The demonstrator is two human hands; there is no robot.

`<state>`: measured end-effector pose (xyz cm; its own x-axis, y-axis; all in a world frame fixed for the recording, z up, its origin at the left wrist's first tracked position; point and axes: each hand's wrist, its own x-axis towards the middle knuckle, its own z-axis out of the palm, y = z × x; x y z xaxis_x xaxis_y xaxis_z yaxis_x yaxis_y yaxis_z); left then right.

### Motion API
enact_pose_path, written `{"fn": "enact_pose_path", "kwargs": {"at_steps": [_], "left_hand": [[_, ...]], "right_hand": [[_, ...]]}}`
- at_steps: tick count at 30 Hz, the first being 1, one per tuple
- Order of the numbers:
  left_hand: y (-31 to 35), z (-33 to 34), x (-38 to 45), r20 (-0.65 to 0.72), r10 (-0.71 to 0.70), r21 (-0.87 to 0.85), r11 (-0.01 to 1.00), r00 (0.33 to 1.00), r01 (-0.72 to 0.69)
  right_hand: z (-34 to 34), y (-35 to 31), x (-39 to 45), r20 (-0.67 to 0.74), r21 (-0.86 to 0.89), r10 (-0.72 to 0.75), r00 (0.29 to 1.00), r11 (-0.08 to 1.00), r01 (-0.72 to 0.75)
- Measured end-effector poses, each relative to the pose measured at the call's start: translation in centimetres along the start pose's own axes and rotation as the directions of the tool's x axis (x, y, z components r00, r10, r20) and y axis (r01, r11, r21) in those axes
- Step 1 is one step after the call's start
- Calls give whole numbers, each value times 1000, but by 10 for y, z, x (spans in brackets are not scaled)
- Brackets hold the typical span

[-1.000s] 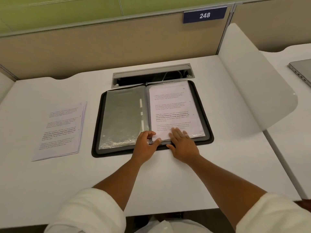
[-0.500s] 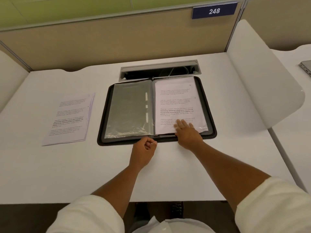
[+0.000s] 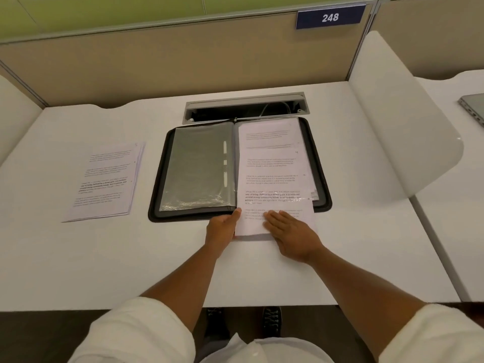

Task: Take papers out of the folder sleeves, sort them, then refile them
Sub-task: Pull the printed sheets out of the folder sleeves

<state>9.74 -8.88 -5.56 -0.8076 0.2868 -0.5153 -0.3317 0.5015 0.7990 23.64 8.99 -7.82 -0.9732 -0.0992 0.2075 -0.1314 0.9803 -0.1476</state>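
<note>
— What changed?
— Your sheet (image 3: 272, 195) has slid half out of the right sleeve (image 3: 306, 163) of the folder (image 3: 323, 203), toward you.
— My hands?
— Left hand (image 3: 222, 227) pinches its left edge; right hand (image 3: 290, 231) presses flat, fingers straight. The stack (image 3: 104, 182) stayed left.

The right hand (image 3: 293, 235) hides the sheet's (image 3: 272, 179) near right corner; its print is too blurred to read.

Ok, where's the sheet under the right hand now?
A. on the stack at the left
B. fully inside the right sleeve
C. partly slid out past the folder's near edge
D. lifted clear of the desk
C: the sheet overhangs the folder toward the person, the right hand flat on it, the left hand at its edge.
</note>
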Motion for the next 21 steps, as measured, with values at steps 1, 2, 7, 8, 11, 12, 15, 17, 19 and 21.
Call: {"fn": "enact_pose_path", "kwargs": {"at_steps": [1,2,7,8,11,12,15,17,19,21], "left_hand": [[0,1,1,7,0,25,1000,1000,-1],[0,2,2,27,1,43,999,1000,-2],[0,8,4,78,9,144,989,997,-20],[1,8,5,81,4,156,988,997,-17],[3,7,5,138,-26,190,982,990,0],[5,7,4,169,-43,192,981,985,10],[11,4,-4,243,-78,251,968,967,15],[13,1,-7,299,-124,299,954,946,30],[17,-1,-11,372,-197,365,930,907,53],[20,-2,-13,438,-265,444,895,859,50]], "right_hand": [[1,-2,-6,24,1,-31,999,1000,31],[1,-4,-12,52,8,-49,997,999,48],[1,-3,-28,64,75,68,996,995,-73],[0,0,-27,44,58,103,994,993,-105],[-7,8,-15,-98,36,289,952,957,-287],[-12,10,-9,-162,68,407,899,913,-402],[-28,13,6,-160,256,809,566,588,-768],[-34,20,12,-28,318,944,329,321,-892],[-38,27,14,70,336,974,217,182,-924],[-41,33,15,130,386,977,171,109,-916]]}}
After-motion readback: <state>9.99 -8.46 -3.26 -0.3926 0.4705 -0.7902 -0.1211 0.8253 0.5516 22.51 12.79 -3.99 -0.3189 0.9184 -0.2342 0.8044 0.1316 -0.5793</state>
